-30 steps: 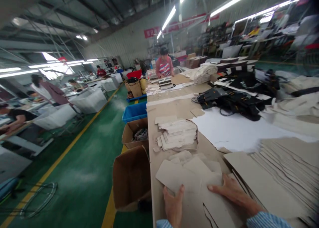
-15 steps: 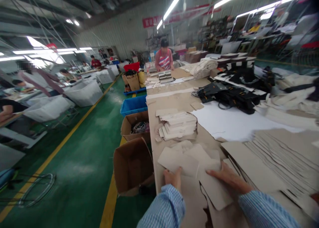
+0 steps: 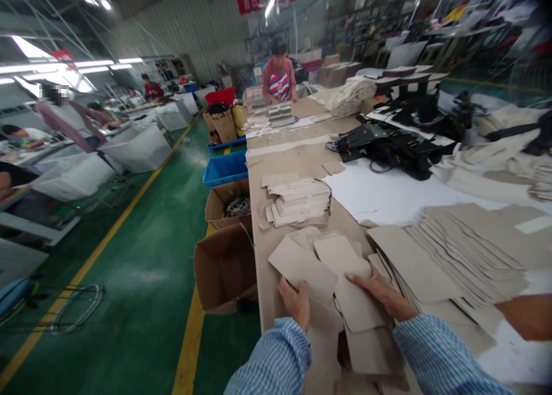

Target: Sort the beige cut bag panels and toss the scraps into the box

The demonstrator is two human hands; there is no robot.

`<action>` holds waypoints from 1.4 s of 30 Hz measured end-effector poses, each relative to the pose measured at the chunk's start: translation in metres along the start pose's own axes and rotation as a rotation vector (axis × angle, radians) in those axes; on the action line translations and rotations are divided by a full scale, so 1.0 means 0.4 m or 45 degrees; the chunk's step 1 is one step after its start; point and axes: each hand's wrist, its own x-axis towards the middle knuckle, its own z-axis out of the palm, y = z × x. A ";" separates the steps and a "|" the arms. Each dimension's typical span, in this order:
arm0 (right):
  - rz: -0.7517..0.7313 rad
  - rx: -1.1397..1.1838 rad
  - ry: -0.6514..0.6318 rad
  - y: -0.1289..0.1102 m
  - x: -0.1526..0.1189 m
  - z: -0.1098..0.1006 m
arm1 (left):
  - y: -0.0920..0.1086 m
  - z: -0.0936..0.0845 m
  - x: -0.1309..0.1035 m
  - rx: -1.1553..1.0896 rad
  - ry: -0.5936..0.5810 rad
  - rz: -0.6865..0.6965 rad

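left hand (image 3: 295,300) pinching cardboard piece (image 3: 302,265) at 7 o'clock; right hand (image 3: 379,294), fingers spread, pinning cut pieces (image 3: 360,309) flat for sorting.

One head-worn view looks forward and down along a long worktable (image 3: 293,153) from its near end. The near cardboard pieces (image 3: 302,265) sit close below; the hall's far wall (image 3: 207,21) lies well away.

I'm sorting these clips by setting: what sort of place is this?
Most likely a factory floor for bags or packaging. A long worktable carries stacks of cut cardboard pieces and black bags, cartons line the green aisle, and another person works farther along.
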 end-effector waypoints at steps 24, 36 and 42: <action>0.010 -0.627 0.248 0.131 0.124 -0.043 | -0.144 -0.271 -0.141 0.119 -0.380 -0.134; 0.037 -0.627 0.153 0.108 0.150 -0.033 | -0.023 -0.134 0.326 -0.100 -0.036 -0.089; 0.054 -0.514 0.215 0.115 0.157 -0.057 | -0.025 -0.068 0.264 0.083 0.011 0.114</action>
